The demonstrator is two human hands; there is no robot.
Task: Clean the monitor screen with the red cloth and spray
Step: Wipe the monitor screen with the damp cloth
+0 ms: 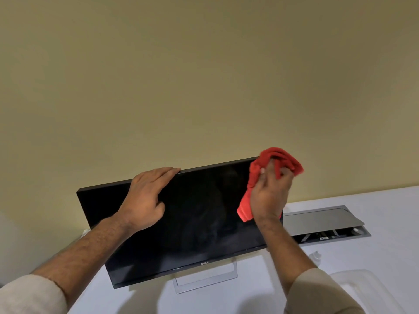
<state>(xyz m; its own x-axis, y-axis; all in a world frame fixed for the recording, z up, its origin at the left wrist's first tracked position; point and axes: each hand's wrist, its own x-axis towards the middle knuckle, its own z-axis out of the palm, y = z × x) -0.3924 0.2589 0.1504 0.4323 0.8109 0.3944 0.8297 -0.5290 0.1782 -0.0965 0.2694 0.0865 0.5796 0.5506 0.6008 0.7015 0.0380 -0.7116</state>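
While the left hand (147,198) was draped over the top edge of the monitor (181,223), fingers hooked behind the bezel and thumb on the glass, the right hand (269,196) had the red cloth (277,160) bunched up in its fingers and pressed against the upper right corner of the screen. Biggest risk imo was the tilt: the panel was already leaning back on that thin silver stand (204,279), so pushing hard w/ the cloth up at the corner could've rocked it further or twisted it on the hinge if the left hand let up. Also the thumb sitting on the glass prob meant a fresh smudge right in the middle, kinda defeating the point. Cloth was wadded, not flat, so a fold could've dragged grit & left streaks, and the loose tail hanging down the right edge might've snagged. There were still faint hazy marks across the dark panel, so plenty left to wipe tbh. Couldn't make out the spray for sure; a small white cap thing (315,257) sat on the desk (362,257) by the right forearm, close enough that an elbow swing could've knocked it over.
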